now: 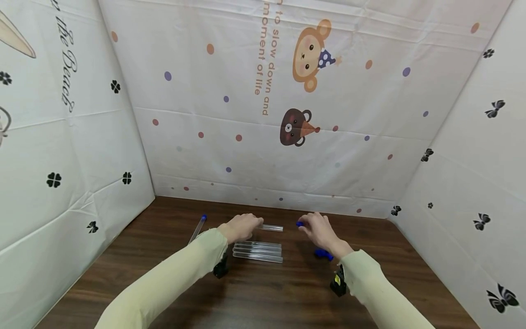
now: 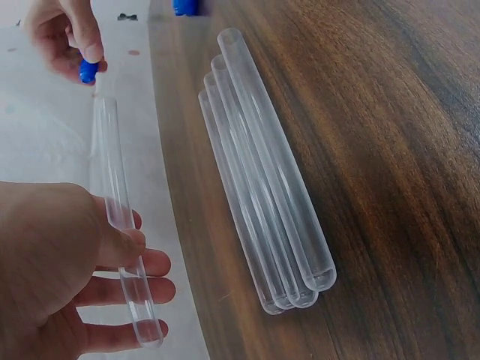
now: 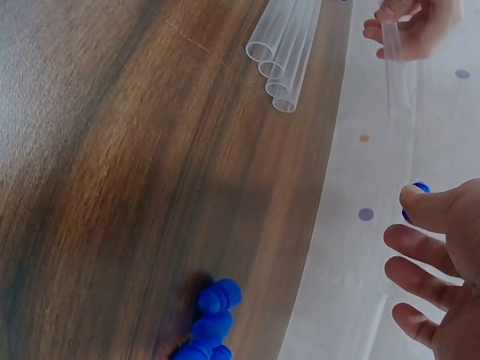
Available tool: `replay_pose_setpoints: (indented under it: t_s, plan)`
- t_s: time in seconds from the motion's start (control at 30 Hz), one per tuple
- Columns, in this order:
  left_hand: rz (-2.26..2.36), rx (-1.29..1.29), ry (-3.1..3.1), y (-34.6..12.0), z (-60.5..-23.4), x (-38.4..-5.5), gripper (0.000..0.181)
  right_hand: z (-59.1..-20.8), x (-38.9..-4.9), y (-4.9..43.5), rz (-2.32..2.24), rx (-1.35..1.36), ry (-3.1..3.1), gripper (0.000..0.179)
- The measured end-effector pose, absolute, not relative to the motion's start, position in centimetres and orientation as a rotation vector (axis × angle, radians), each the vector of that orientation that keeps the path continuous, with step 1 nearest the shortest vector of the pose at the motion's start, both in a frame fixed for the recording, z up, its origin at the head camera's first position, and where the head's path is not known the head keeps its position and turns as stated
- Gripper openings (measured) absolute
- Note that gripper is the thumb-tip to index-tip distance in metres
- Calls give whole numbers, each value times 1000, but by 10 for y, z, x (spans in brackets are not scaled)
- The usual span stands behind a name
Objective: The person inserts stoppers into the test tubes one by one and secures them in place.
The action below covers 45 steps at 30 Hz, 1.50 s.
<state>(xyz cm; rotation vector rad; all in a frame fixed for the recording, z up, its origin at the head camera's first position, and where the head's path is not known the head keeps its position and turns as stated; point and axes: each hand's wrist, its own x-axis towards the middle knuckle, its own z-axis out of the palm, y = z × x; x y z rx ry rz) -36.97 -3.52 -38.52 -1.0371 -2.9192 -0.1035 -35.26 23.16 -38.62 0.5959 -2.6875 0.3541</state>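
Note:
My left hand (image 1: 243, 227) grips a clear test tube (image 2: 116, 169) between thumb and fingers, its open end pointing toward the right hand. A blue stopper (image 2: 88, 71) is pinched by thumb and fingers of my right hand (image 1: 319, 230), a short gap away from the tube's mouth. Below the left hand, several empty clear test tubes (image 1: 259, 252) lie side by side on the table. Under the right hand sits a small cluster of blue stoppers (image 3: 214, 326).
At the back left lies another test tube (image 1: 197, 230) with a blue stopper (image 1: 204, 216) in its end. The dark wooden table (image 1: 287, 297) is enclosed by printed white cloth walls (image 1: 349, 169) at the back and both sides.

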Motion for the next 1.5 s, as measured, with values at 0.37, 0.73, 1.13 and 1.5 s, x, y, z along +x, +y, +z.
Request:
replay_pose_setpoints:
  t_s: [0.37,0.73,1.13,1.5]
  plan:
    - [-78,-1033,-2933,-31,-386,-371,36,-391,-352,221,307,677,-2682,16]
    - [-82,-1051,-2923,-25,-386,-371,36,-394,-350,212,357,689,-2698,17]
    - [-106,-1050,-2975,-21,-385,-370,38,-392,-346,208,381,687,-2725,18]
    - [-155,-1047,-2994,-22,-383,-371,38,-388,-351,212,971,580,-2826,23]
